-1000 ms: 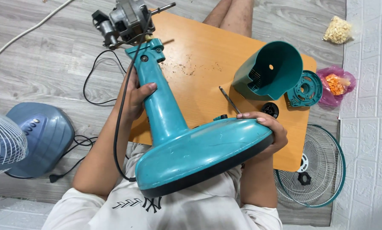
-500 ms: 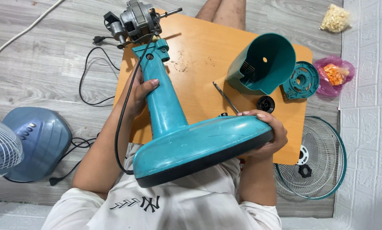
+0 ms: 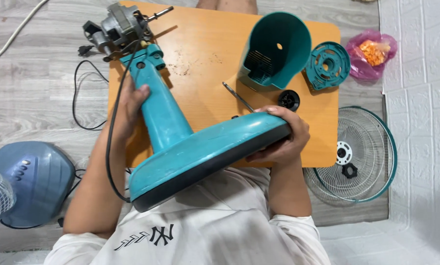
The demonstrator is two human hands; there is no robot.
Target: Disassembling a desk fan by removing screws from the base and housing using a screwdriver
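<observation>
Head view: our left hand (image 3: 131,105) grips the teal fan stand's neck (image 3: 158,110), right hand (image 3: 278,140) clasps its base rim (image 3: 215,147); we should steady it over the tabletop (image 3: 205,59).

— What is carrying the parts?
— An orange board (image 3: 200,54) is lying on the grey plank floor (image 3: 33,83). A teal housing (image 3: 278,49), a round teal cover (image 3: 326,65), a black knob (image 3: 289,100) and a thin metal rod (image 3: 238,96) are lying on it.
— And on the floor?
— A wire grille (image 3: 359,157), a pink bag (image 3: 371,53) and a blue fan base (image 3: 33,181) are sitting there.
</observation>
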